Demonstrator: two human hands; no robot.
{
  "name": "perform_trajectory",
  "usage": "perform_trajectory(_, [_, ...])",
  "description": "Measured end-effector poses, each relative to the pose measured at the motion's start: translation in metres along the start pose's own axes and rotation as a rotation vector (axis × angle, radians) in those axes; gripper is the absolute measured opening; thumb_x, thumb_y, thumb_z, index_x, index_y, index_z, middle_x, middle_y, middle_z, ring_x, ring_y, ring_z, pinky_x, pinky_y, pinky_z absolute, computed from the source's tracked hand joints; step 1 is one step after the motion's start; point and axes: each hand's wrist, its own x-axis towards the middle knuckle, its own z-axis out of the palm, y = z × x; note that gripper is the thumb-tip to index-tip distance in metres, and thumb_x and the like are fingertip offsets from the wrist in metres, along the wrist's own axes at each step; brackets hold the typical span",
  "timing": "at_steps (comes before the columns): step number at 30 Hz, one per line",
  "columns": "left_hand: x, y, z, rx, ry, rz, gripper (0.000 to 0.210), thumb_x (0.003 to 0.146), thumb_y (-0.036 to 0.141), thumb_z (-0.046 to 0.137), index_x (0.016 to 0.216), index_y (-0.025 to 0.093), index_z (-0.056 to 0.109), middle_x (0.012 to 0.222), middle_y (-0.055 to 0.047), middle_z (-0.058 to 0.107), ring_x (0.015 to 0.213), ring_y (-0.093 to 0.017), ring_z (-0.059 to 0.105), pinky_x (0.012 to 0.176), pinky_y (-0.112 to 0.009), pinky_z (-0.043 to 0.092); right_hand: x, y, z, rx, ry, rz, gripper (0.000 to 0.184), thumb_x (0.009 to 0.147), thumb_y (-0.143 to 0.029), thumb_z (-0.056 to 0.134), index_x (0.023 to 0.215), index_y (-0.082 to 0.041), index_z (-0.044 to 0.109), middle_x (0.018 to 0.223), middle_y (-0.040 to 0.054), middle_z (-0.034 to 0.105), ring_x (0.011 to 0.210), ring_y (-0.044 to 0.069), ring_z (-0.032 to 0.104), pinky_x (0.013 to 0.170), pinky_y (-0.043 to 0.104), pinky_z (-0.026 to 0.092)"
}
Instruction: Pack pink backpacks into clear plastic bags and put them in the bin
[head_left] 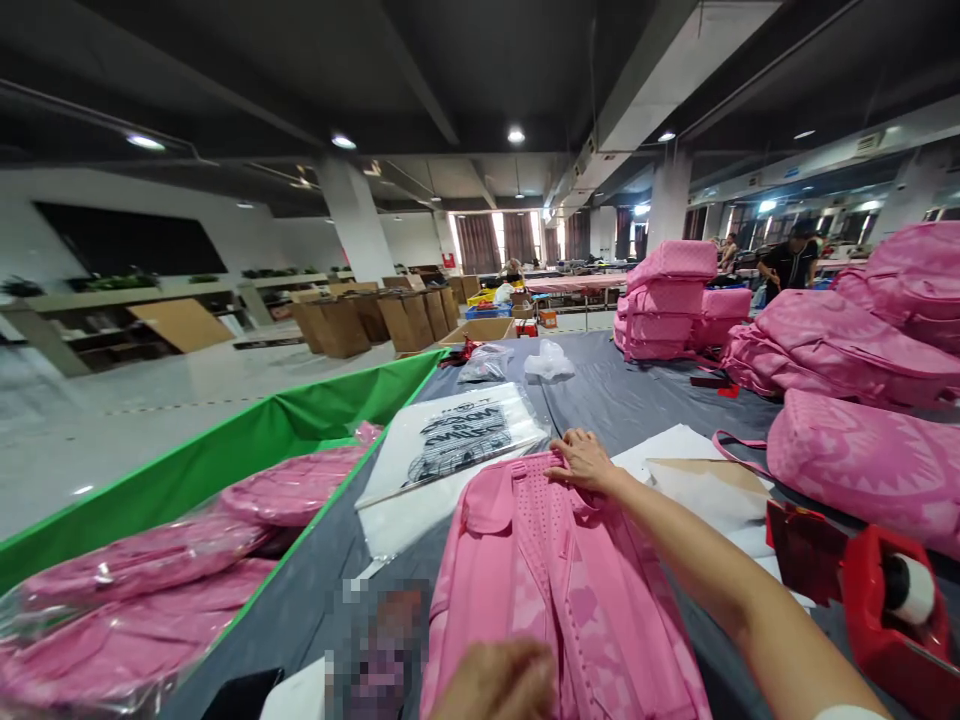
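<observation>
A pink backpack [487, 580] lies on the grey-covered table in front of me, its perforated shoulder straps facing up. At its top edge, my right hand [585, 460] has its fingers curled over the fabric beside the handle area. My left hand [499, 680] is low in the view, over the lower part of the backpack; motion smears it, so its fingers are unclear. Just beyond the backpack is a stack of clear plastic bags with black lettering [465, 435]. White paper sheets [679, 445] lie right of my right hand.
A green-walled bin [300, 410] on the left holds bagged pink backpacks [150, 550]. More pink backpacks [847, 345] are piled at the right. A red tape dispenser [892, 610] sits near right. Cardboard boxes [405, 320] and a person in dark clothes [791, 262] are farther off.
</observation>
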Motion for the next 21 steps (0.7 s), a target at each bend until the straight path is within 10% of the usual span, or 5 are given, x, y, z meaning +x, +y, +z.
perform_trajectory(3, [0.053, 0.024, -0.060, 0.438, 0.451, 0.162, 0.079, 0.081, 0.077, 0.057, 0.136, 0.020, 0.059, 0.130, -0.017, 0.069, 0.124, -0.036, 0.062, 0.109, -0.050, 0.046, -0.005, 0.010, 0.010, 0.015, 0.025, -0.015, 0.060, 0.097, -0.054, 0.059, 0.144, -0.019, 0.054, 0.147, 0.0190, 0.053, 0.138, 0.030, 0.047, 0.115, 0.049, 0.033])
perform_trajectory(5, [0.100, 0.032, -0.087, 0.614, 0.581, -0.014, 0.101, 0.075, 0.074, 0.063, 0.148, 0.007, 0.044, 0.160, -0.028, 0.038, 0.150, -0.042, 0.034, 0.121, -0.057, 0.031, -0.011, 0.012, 0.023, 0.059, 0.019, -0.029, 0.060, 0.097, -0.050, 0.060, 0.146, -0.016, 0.052, 0.152, 0.0195, 0.051, 0.144, 0.029, 0.043, 0.121, 0.050, 0.028])
perform_trajectory(11, [0.180, 0.018, -0.086, 0.749, 0.581, -0.112, 0.095, 0.079, 0.062, 0.064, 0.151, 0.008, 0.036, 0.163, -0.028, 0.031, 0.155, -0.038, 0.024, 0.125, -0.056, 0.017, -0.033, 0.014, 0.055, 0.199, 0.202, -0.016, 0.057, 0.089, -0.036, 0.071, 0.139, -0.015, 0.053, 0.144, 0.0178, 0.059, 0.139, 0.029, 0.051, 0.123, 0.054, 0.028])
perform_trajectory(21, [0.169, 0.023, -0.072, 0.809, 0.508, 0.277, 0.058, 0.075, 0.042, 0.070, 0.124, 0.017, 0.053, 0.134, -0.017, 0.056, 0.128, -0.034, 0.051, 0.111, -0.045, 0.040, -0.067, -0.007, 0.030, 0.099, 0.189, 0.074, 0.055, 0.087, -0.030, 0.073, 0.136, -0.012, 0.054, 0.130, 0.0201, 0.062, 0.122, 0.032, 0.055, 0.108, 0.047, 0.043])
